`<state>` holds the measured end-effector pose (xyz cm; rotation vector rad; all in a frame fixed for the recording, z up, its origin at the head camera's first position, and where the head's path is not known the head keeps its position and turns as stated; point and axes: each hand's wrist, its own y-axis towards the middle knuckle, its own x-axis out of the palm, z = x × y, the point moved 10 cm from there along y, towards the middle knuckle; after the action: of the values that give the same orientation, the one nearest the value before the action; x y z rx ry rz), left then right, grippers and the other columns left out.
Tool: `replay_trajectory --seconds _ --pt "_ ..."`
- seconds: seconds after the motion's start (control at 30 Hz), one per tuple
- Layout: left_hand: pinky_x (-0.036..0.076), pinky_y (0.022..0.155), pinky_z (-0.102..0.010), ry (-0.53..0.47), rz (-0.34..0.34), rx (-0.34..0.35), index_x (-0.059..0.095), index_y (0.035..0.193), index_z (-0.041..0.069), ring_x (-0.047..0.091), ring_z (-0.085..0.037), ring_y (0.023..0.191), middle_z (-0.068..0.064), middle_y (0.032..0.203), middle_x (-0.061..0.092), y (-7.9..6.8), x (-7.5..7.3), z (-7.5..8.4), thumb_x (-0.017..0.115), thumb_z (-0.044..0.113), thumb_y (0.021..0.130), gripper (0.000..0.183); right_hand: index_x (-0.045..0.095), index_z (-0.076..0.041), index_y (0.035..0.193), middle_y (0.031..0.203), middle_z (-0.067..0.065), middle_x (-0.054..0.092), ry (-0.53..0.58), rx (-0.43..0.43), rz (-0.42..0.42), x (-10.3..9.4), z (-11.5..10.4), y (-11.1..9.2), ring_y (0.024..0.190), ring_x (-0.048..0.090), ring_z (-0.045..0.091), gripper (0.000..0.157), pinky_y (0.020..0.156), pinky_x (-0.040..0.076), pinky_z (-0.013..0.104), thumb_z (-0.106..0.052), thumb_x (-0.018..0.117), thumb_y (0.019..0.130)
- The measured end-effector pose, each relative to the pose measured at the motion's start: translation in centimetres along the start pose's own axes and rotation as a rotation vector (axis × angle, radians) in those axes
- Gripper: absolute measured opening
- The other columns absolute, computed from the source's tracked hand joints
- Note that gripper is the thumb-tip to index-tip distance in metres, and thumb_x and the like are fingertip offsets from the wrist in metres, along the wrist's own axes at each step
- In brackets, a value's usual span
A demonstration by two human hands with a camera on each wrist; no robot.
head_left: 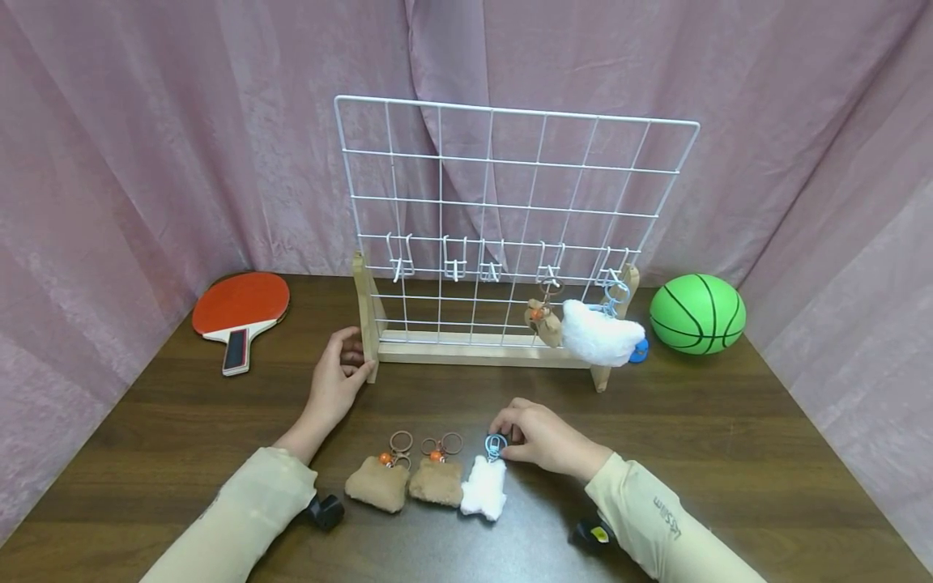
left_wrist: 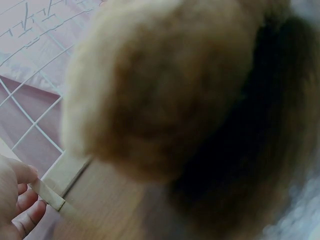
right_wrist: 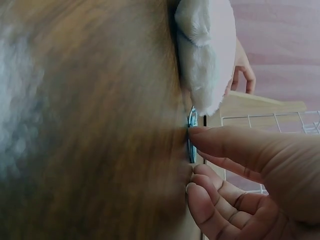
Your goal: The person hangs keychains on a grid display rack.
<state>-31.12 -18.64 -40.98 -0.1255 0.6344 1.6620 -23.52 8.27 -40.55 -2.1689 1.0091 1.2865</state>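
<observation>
My left hand (head_left: 338, 374) holds the left foot of the wooden stand (head_left: 368, 324), thumb on one side and curled fingers on the other, as the left wrist view shows. At the front, my right hand (head_left: 543, 436) has its thumb and fingertips at the blue ring (head_left: 496, 445) of a white plush keychain (head_left: 483, 487) lying on the table. In the right wrist view the thumb (right_wrist: 220, 140) lies against that ring. Two brown plush keychains (head_left: 377, 483) (head_left: 436, 482) with orange beads and metal rings lie in a row to its left.
A white wire grid (head_left: 510, 182) with several hooks (head_left: 453, 270) rises from the stand. From its right hooks hang a brown plush keychain (head_left: 543, 324) and a white one (head_left: 599, 334). A red paddle (head_left: 244, 300) lies back left, a green ball (head_left: 697, 314) back right.
</observation>
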Motion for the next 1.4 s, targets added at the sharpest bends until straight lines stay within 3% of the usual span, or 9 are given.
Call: replay_trajectory --seconds 0.73,1.1,1.4 --pt "0.045 0.068 -0.010 0.012 0.012 0.021 0.041 0.133 -0.002 0.059 -0.027 0.093 -0.022 0.109 0.059 -0.21 -0.08 0.22 0.068 -0.005 0.084 0.056 0.059 -0.008 0.093 0.082 0.001 0.058 0.082 -0.008 0.010 0.17 0.06 0.00 0.072 0.052 0.008 0.023 0.065 0.045 0.017 -0.004 0.076 0.078" --pt "0.045 0.070 -0.011 0.004 -0.001 -0.003 0.041 0.134 0.000 0.060 -0.032 0.097 -0.024 0.111 0.058 -0.14 0.00 0.00 0.066 -0.004 0.086 0.054 0.060 -0.010 0.095 0.079 -0.003 0.063 0.161 0.020 -0.001 0.20 0.39 -0.22 0.071 0.054 0.003 0.019 0.066 0.049 0.019 -0.004 0.072 0.082" --pt "0.046 0.068 -0.010 0.015 0.018 0.026 0.042 0.133 -0.001 0.060 -0.025 0.092 -0.023 0.109 0.059 0.02 -0.06 0.21 0.067 -0.004 0.085 0.054 0.062 -0.007 0.095 0.081 0.000 0.066 0.255 0.037 0.004 -0.26 0.37 -0.44 0.072 0.057 0.003 0.013 0.066 0.051 0.018 -0.002 0.068 0.084"
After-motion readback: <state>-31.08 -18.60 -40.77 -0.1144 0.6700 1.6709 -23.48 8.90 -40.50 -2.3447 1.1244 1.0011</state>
